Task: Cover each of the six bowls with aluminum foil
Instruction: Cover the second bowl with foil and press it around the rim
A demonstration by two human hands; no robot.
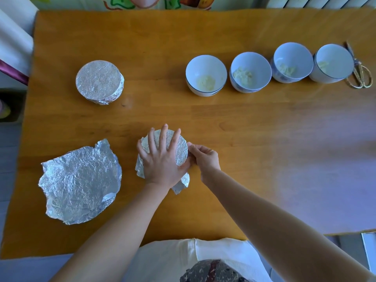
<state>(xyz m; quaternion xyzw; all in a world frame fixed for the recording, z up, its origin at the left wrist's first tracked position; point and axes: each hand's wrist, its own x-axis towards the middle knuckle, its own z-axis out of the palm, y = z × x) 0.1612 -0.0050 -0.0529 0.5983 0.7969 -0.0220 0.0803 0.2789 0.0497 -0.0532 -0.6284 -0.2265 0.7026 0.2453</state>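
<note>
Spanning the view: wooden tabletop point(264, 139). Loose foil sheet point(79, 182) lies near-left. Four uncovered bowls point(203, 66) line the far right; wrapped bowl point(99, 81) sits far left. Centre bowl's foil cover point(181, 147) is half-tucked: left hand point(160, 161) presses flat on top, fingers spread; right hand point(205, 157) pinches its right edge. Scissors point(357, 64) lie beside the last bowl.

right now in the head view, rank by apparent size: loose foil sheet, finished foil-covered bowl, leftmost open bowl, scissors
1. loose foil sheet
2. finished foil-covered bowl and leftmost open bowl, too alike to rank
3. scissors, smallest
</note>
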